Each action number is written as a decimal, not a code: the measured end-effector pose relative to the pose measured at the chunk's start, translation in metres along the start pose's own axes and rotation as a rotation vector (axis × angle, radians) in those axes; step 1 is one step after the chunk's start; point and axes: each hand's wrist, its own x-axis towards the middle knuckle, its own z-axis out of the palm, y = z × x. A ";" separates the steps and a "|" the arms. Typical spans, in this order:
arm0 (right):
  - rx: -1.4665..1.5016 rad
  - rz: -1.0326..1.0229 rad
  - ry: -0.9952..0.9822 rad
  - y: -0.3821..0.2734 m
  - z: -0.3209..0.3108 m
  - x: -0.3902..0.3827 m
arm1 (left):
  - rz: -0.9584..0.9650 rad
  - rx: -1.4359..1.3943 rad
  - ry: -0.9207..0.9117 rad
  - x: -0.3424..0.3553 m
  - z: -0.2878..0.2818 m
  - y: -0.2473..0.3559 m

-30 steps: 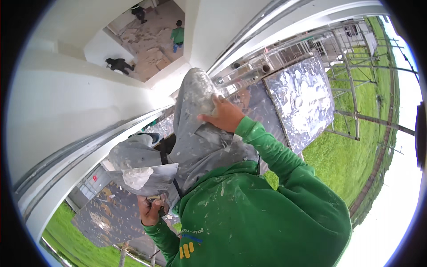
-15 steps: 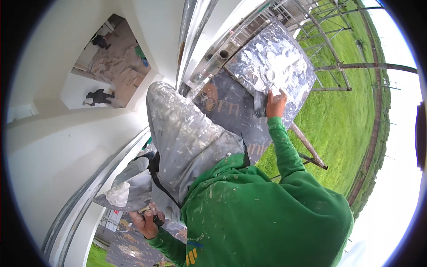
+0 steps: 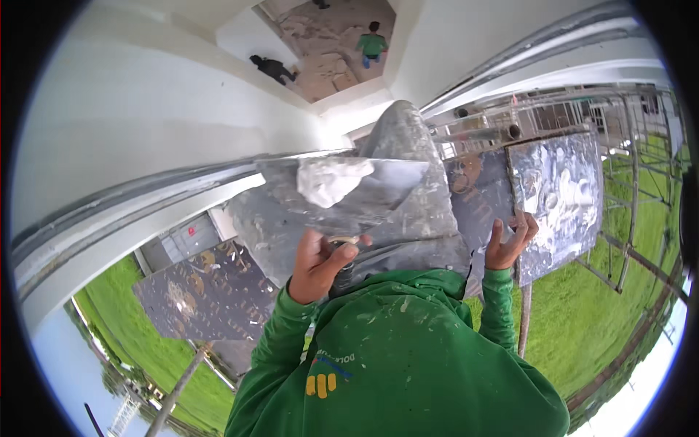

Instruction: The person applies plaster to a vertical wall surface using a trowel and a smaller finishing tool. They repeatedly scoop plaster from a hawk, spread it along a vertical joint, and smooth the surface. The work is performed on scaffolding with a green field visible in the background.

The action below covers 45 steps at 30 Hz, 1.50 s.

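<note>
My left hand (image 3: 320, 268) is closed round the handle of a plasterer's hawk (image 3: 393, 191), a flat grey metal plate held in front of my body. A lump of white plaster (image 3: 331, 182) sits on it. Off to the right, my right hand (image 3: 511, 244) has its fingers curled beside the edge of a plaster-smeared board (image 3: 557, 207). Whatever lies between those fingers is too thin and blurred to make out. My grey trousers (image 3: 408, 138), spattered with white, are behind the hawk.
Dark boards (image 3: 207, 295) lie on scaffolding to both sides, high above grass (image 3: 568, 320). Metal rails (image 3: 138, 182) run along a white wall (image 3: 131, 102). Through an opening, a person in green (image 3: 373, 45) and another in dark clothes (image 3: 273, 69) are on a rubble-strewn floor.
The view has swung round to the right. My left hand has brought the hawk up in front of me, and my right hand has drawn back from the middle of the smeared board to its near edge.
</note>
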 end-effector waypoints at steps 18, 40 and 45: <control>0.730 0.128 -0.669 -0.106 0.086 0.013 | 0.248 0.641 0.946 0.089 -0.141 -0.143; 0.877 0.199 -0.577 -0.099 0.102 0.014 | -0.090 1.224 1.191 0.145 -0.210 -0.136; 0.851 0.197 -0.581 -0.099 0.103 0.014 | -0.040 1.248 1.218 0.149 -0.210 -0.140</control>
